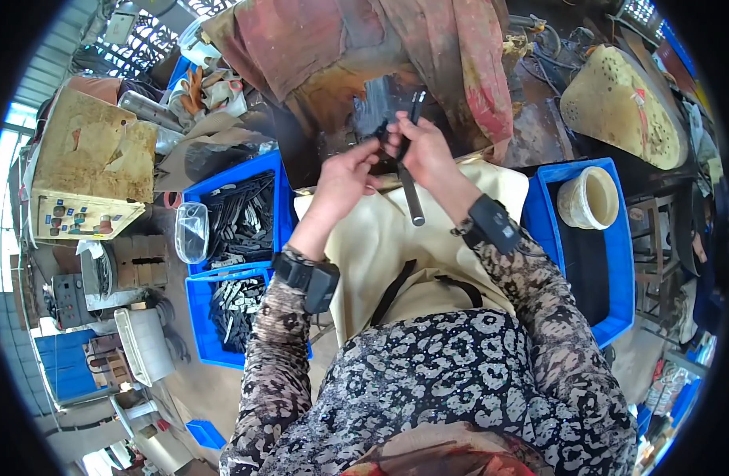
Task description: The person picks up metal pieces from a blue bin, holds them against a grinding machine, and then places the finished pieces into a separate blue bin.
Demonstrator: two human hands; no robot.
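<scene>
Stained reddish drape (301, 40): hangs across the far side of the work area, probably as a shield. Cream apron (356, 230): spread over the lap, likely to spare the clothing.

Long blue bin (548, 230): right of the lap. Beige control box (94, 151): far left. Upper blue bin (282, 198) and lower blue bin (199, 317): left, end to end, holding dark strips (241, 214); presumably sited for easy reach.

White tub (569, 202): far end of the long bin. Clear plastic container (191, 232): at the upper bin's outer wall.

Right hand (426, 151): fingers wrapped round a dark rod (409, 186), near end over the apron; mid-length hold probably for control. Left hand (342, 178): fingers curled, beside the rod; cannot tell whether it pinches anything.

Writing: marks on the control box's button panel (82, 218), too small to read. No brand legible.
</scene>
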